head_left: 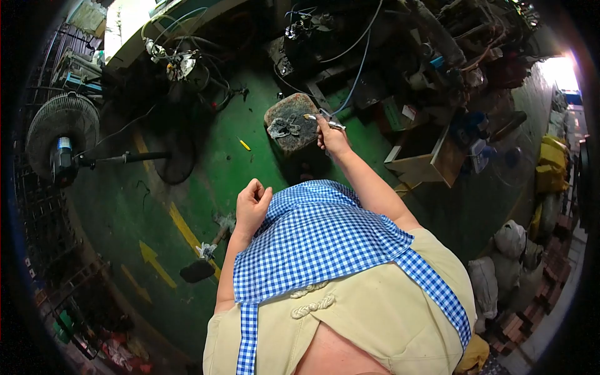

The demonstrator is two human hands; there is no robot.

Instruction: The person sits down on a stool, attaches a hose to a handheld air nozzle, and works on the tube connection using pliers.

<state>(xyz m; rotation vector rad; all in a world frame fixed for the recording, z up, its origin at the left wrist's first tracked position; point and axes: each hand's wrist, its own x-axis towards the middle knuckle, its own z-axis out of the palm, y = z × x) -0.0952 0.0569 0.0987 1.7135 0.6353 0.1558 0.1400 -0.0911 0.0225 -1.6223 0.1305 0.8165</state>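
Observation:
My right hand (pixel 334 139) is stretched forward, its fingers wrapped round a silver air blow gun (pixel 335 125) that seems joined to a thin blue hose (pixel 359 78). The gun's tip points left over a worn, blackened stool top (pixel 300 105). On that top lies a small heap of dark grey metal-looking pieces (pixel 285 127), just left of the tip. My left hand (pixel 251 203) hovers at the left edge of the blue checked apron (pixel 312 231), with fingers curled in a loose fist. No object shows in it, though the palm faces away.
A yellow pen-like object (pixel 245 145) lies on the green floor (pixel 212 162). To the left stands a fan (pixel 62 137). A dark-headed tool, apparently a hammer (pixel 199 269), rests near my left elbow. An open wooden box (pixel 425 165) sits at right; cables and machinery crowd the far side.

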